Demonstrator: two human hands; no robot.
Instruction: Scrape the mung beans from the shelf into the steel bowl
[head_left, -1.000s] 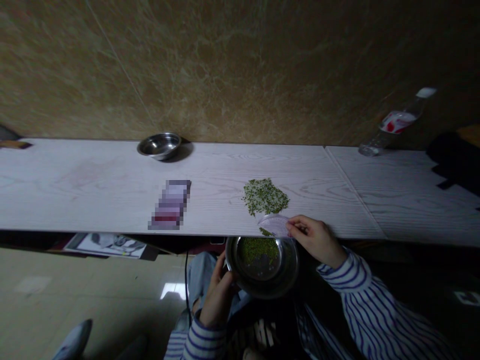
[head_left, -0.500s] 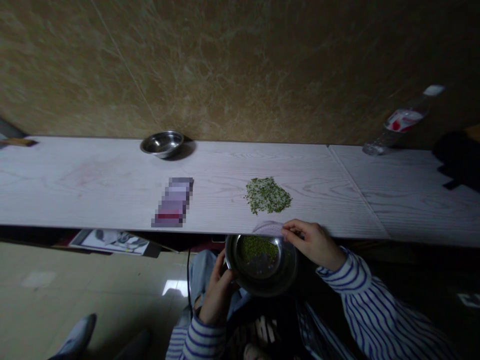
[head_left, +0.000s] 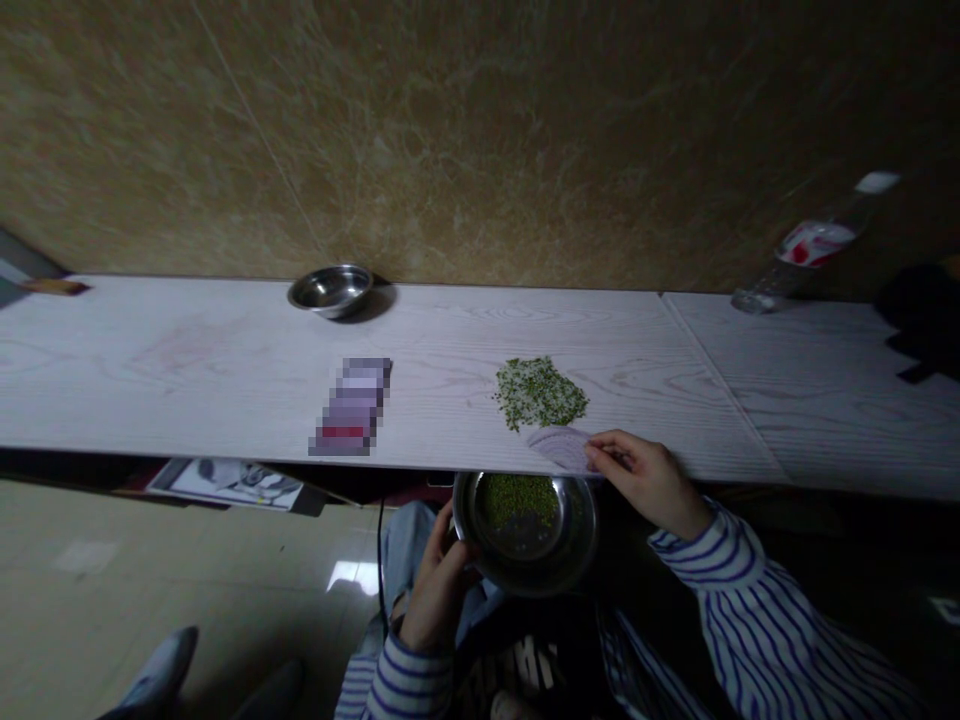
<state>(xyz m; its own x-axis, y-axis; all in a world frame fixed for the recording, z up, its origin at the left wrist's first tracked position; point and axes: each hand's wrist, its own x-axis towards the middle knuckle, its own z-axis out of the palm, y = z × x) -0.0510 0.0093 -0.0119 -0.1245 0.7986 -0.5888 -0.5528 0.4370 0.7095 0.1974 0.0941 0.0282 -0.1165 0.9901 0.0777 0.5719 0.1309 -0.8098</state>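
My left hand [head_left: 441, 575] grips the rim of a metal bowl [head_left: 577, 545] just under the table's front edge. Green mung beans [head_left: 514, 500] cover part of the bowl's floor. Between the thumb and fingers of my right hand [head_left: 649, 480] is a clear, purplish half-round protractor [head_left: 559, 447], lying low over the table by the front edge. Just beyond it a loose patch of mung beans [head_left: 540, 392] is spread on the white wood-grain table [head_left: 442, 350]. The protractor's curved side is close to the nearest beans; whether it touches them I cannot tell.
A smaller metal bowl [head_left: 330, 292] stands at the back by the wall. A blurred-out phone-shaped thing [head_left: 351, 405] lies left of the beans. At the back right stands a plastic bottle [head_left: 810, 245], with a dark object [head_left: 919, 320] beyond it. An open drawer [head_left: 232, 485] shows below left.
A few beans under the protractor at the table edge are gone from there. My right hand drew the protractor to the edge, then moved it back up and right. My left hand kept the bowl.
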